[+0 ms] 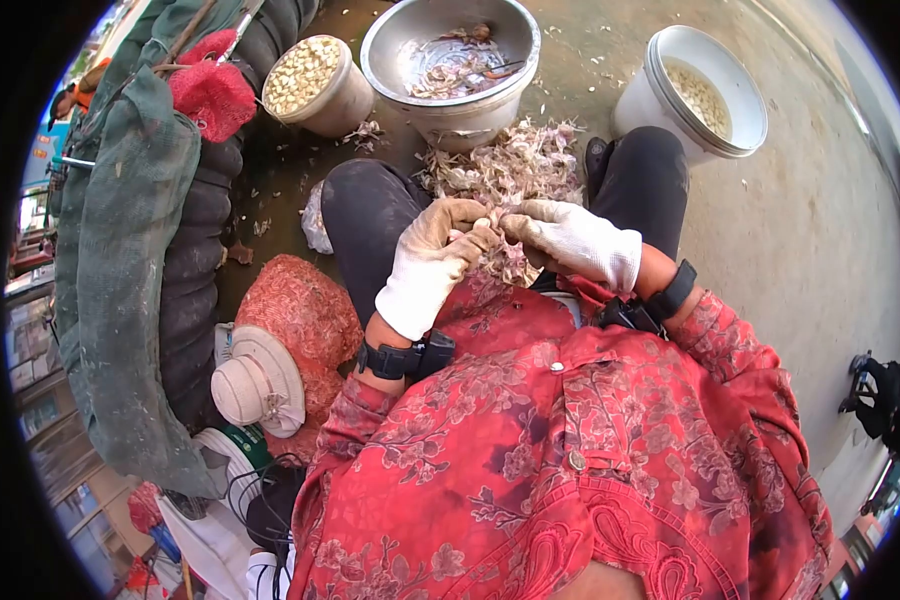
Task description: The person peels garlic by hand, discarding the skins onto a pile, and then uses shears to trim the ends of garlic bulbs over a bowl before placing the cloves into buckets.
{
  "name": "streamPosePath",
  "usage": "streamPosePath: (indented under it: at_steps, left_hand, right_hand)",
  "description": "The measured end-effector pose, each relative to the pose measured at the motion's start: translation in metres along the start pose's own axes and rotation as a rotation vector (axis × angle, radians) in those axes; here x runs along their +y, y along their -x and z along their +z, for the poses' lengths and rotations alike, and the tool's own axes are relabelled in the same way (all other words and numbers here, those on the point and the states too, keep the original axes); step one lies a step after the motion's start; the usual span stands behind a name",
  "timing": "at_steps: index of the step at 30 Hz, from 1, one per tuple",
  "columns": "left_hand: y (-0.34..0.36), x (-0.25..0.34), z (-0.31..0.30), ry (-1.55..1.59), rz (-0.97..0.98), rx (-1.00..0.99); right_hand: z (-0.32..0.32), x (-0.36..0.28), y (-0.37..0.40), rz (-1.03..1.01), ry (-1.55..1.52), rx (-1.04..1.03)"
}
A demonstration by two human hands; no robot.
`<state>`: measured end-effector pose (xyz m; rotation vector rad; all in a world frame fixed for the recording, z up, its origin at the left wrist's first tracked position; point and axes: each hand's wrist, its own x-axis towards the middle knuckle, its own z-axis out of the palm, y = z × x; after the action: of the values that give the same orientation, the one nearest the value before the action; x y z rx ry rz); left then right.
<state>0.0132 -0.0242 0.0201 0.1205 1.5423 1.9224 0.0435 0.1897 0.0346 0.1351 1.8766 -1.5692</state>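
Both my hands wear white gloves with brown-stained fingers and meet in front of my knees. My left hand [428,262] is closed, its fingers pinched round a pale garlic clove [482,223]. My right hand [576,240] pinches at the same garlic from the other side, with thumb and fingers pressed together. Its exact grip is partly hidden by the glove. Loose purple-white garlic skins [510,262] lie in my lap just below the fingers. Beyond the hands, a larger heap of garlic skins [515,165] covers the ground between my feet.
A metal basin [375,55] holding skins rests on a bucket straight ahead. To its left stands a bucket of peeled cloves [335,105]; at right, a white bucket [660,100] holds cloves in liquid. A red mesh sack [315,290] and a hat [255,385] lie at my left.
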Motion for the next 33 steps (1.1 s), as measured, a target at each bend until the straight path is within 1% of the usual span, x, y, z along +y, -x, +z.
streamPosePath:
  at_steps: [1,2,3,4,5,7,9,11,13,14,15,16,17,18,20,21,23,24,25,26,28,29,30,31,32,33]
  left_hand:
    - [0.0,0.001,-0.003,0.336,-0.099,-0.094]
    - [0.0,0.0,-0.002,0.335,-0.102,-0.096]
    - [0.001,0.001,0.002,0.26,-0.048,-0.051]
    - [0.001,0.001,0.005,0.186,0.006,-0.005]
    - [0.001,0.002,0.008,0.188,0.002,-0.006]
    - [0.002,0.005,0.011,-0.091,0.034,0.108]
    - [0.002,0.003,0.008,-0.146,0.039,0.115]
    - [0.0,0.0,0.007,-0.197,0.045,0.116]
    - [-0.001,0.0,0.005,-0.187,0.027,0.099]
    - [-0.001,-0.001,0.003,-0.188,0.025,0.101]
    - [-0.002,-0.002,0.002,-0.267,0.046,0.102]
    - [-0.002,-0.002,0.002,-0.344,0.067,0.102]
    - [-0.002,-0.003,0.002,-0.344,0.065,0.102]
    - [-0.002,-0.003,0.002,-0.364,0.078,0.107]
    - [-0.003,-0.003,0.002,-0.385,0.091,0.112]
    - [-0.003,-0.002,0.002,-0.376,0.08,0.112]
    - [-0.002,-0.001,0.002,-0.368,0.068,0.113]
    - [-0.002,0.0,0.002,-0.508,0.125,0.103]
    - [-0.002,0.001,0.003,-0.649,0.184,0.093]
    - [-0.003,0.0,0.002,-0.649,0.183,0.092]
    - [-0.004,-0.003,-0.001,-0.749,0.302,0.075]
    - [-0.004,-0.005,-0.002,-0.749,0.302,0.075]
    - [-0.004,-0.006,-0.003,-0.665,0.221,0.057]
    - [-0.004,-0.006,-0.003,-0.582,0.14,0.04]
    - [-0.002,-0.004,-0.003,-0.583,0.138,0.04]
    - [0.0,0.003,0.0,-0.271,-0.001,0.023]
  right_hand:
    - [0.0,-0.001,0.0,0.077,0.016,0.025]
    - [0.001,0.002,-0.001,0.103,0.005,0.02]
    - [-0.001,0.004,-0.002,0.103,0.004,0.022]
    - [-0.003,0.006,-0.002,0.09,-0.083,0.009]
    - [-0.004,0.008,-0.002,0.078,-0.172,-0.003]
    - [-0.004,0.0,0.004,0.048,-0.176,-0.003]
    - [-0.014,0.007,0.002,-0.03,0.064,-0.062]
    - [-0.018,0.012,0.001,-0.011,0.037,-0.068]
    - [-0.017,0.007,0.005,0.085,-0.385,-0.173]
    - [-0.017,0.002,0.008,0.114,-0.315,-0.17]
    - [-0.016,0.002,0.006,0.115,-0.317,-0.173]
    - [-0.016,0.001,0.005,0.065,-0.15,-0.127]
    - [-0.015,0.001,0.005,0.014,0.017,-0.08]
    - [-0.015,0.002,0.004,0.015,0.016,-0.08]
    - [-0.013,0.005,0.001,-0.146,0.261,0.026]
    - [-0.013,0.001,0.002,-0.146,0.261,0.026]
    - [-0.014,-0.008,0.006,-0.007,0.151,-0.088]
    - [-0.012,-0.005,0.005,-0.007,0.15,-0.089]
    - [-0.008,0.002,0.003,-0.061,0.178,-0.041]
    - [-0.007,0.005,0.002,-0.115,0.206,0.009]
    - [-0.008,0.007,0.0,-0.118,0.217,-0.021]
    - [-0.008,0.007,-0.001,-0.122,0.229,-0.052]
    - [-0.009,0.007,-0.001,-0.122,0.228,-0.053]
    - [-0.009,0.008,-0.001,-0.125,0.16,-0.088]
    - [-0.009,0.009,-0.001,-0.127,0.092,-0.124]
    - [-0.009,0.009,0.0,-0.127,0.091,-0.124]
